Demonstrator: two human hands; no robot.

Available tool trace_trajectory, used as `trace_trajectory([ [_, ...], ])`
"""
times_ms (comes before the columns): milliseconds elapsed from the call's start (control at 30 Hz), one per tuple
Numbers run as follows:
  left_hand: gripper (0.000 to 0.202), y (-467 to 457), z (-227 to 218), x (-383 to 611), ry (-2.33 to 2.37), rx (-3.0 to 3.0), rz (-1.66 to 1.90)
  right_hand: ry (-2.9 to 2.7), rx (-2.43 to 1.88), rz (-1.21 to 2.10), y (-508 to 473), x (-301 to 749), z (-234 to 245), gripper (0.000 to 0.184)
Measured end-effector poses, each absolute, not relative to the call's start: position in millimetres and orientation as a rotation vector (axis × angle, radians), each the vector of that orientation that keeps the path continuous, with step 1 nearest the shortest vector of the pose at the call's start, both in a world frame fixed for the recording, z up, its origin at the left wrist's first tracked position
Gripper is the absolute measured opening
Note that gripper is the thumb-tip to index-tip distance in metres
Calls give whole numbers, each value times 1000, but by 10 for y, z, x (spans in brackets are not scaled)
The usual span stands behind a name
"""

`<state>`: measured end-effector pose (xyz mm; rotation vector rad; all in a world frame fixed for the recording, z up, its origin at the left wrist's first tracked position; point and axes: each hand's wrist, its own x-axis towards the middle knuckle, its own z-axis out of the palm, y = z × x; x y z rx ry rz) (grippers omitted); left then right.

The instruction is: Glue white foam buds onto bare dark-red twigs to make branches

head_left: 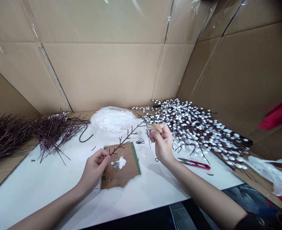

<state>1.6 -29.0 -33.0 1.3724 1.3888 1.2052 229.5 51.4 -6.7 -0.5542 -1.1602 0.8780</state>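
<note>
My left hand (96, 166) is closed in a pinch on the lower end of a bare brown artificial twig (124, 140), which slants up to the right. In my right hand (163, 140), closed fingers grip a small tan piece that looks like cardboard (157, 128), near the twig's upper end. Whether it touches the twig I cannot tell. Below the twig lies a torn brown cardboard sheet (119, 180) with a green edge. A blob of white paste (122, 162) and a small white ball (112, 163) sit on it.
A clear plastic bag of white balls (112, 123) stands behind. White-berried branches (191, 124) are heaped at right, bare brown twigs (52, 131) at left. Red-handled thread snips (196, 163) and black rings (140, 141) lie on the white table (71, 179). Cardboard walls (102, 70) enclose it.
</note>
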Motion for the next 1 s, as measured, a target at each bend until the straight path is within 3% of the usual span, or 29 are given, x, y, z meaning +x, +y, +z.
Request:
trace_trajectory([
  [1000, 18, -289, -343, 2, 1359, 1363, 1179, -1217, -661, 888, 540, 2302, -76, 23],
])
